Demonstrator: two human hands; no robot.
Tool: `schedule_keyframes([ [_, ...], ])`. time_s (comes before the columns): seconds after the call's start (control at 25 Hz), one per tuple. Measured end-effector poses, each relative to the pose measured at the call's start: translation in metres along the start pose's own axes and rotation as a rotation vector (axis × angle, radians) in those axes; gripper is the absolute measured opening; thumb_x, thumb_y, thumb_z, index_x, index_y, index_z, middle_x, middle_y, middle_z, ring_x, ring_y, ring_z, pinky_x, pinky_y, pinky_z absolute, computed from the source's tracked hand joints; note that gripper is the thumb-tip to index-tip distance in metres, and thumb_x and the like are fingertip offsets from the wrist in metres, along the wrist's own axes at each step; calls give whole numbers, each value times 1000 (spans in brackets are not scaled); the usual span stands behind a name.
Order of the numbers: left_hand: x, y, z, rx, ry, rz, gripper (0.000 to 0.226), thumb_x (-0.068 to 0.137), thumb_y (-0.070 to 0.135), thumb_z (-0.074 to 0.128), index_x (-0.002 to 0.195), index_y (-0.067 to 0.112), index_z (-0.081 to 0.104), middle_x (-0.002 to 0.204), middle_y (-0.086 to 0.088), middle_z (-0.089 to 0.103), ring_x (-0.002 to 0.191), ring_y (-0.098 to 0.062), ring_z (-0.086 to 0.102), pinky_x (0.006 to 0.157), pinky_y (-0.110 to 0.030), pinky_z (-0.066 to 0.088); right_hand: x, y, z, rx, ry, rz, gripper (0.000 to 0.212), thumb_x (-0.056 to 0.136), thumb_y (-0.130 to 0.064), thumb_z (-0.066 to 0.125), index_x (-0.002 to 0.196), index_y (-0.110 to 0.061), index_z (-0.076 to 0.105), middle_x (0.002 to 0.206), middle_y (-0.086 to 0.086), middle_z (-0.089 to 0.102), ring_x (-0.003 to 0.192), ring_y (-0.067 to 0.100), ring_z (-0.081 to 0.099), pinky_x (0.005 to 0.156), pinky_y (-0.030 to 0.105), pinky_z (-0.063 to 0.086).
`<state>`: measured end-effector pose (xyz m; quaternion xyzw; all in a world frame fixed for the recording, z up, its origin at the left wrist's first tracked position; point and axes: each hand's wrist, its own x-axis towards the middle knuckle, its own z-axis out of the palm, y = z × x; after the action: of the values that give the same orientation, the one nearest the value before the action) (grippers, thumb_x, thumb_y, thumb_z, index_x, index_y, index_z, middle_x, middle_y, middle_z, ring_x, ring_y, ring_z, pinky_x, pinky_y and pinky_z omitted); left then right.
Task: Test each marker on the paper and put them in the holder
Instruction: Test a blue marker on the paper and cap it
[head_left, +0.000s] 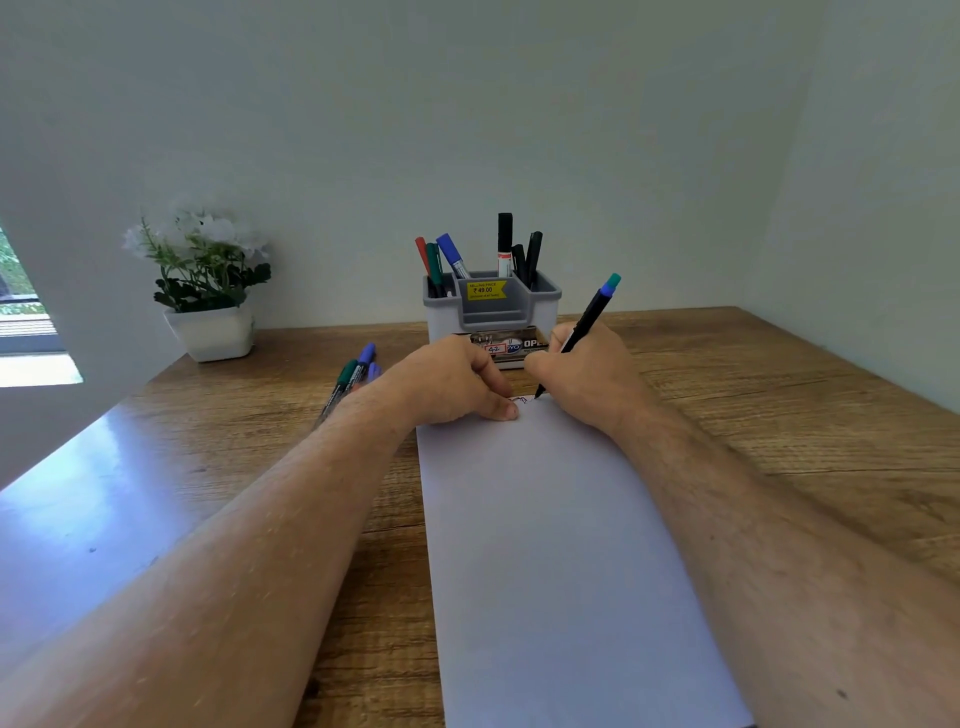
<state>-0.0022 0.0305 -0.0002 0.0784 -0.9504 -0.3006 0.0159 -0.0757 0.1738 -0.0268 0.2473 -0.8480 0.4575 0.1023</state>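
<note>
My right hand (582, 371) grips a black marker (584, 325) with a teal end, its tip touching the far end of the white paper (545, 545) beside small red and blue marks (522, 400). My left hand (457, 382) rests on the paper's far left corner with its fingers curled; whether it holds anything is hidden. The grey and white holder (493, 306) stands just beyond both hands with several markers upright in it. A few loose markers (350, 376) with green and purple caps lie on the table left of my left hand.
A white pot of white flowers (208, 291) stands at the back left of the wooden table (753, 395). The walls close in behind and to the right. A window opening shows at the far left edge.
</note>
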Motion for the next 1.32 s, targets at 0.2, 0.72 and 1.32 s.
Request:
schedule_keyframes([
  [0.2,-2,2,0,-5,-9,-24,15,77,30,80,76,31,66,83,16,60,76,-1,52,61,-18,35,2,2,-1,20,-4,40,22,73,-24,65,62,-11,50,56,1,48,55,14,45,51,26,34],
  [0.72,-7,13,-18,-908,413,-16,42,87,-1,33,94,13,72,67,-2,49,52,-10,39,58,-22,40,3,-16,-11,801,-155,129,25,86,-6,62,68,-19,52,58,8,59,37,15,40,38,19,29],
  [1.32,2,-3,-17,-1320,587,-43,9,85,13,73,93,8,73,78,-6,76,63,-9,69,56,-18,55,-3,-27,-17,1117,-209,205,28,89,-17,44,101,-5,67,86,17,75,53,18,66,41,20,44],
])
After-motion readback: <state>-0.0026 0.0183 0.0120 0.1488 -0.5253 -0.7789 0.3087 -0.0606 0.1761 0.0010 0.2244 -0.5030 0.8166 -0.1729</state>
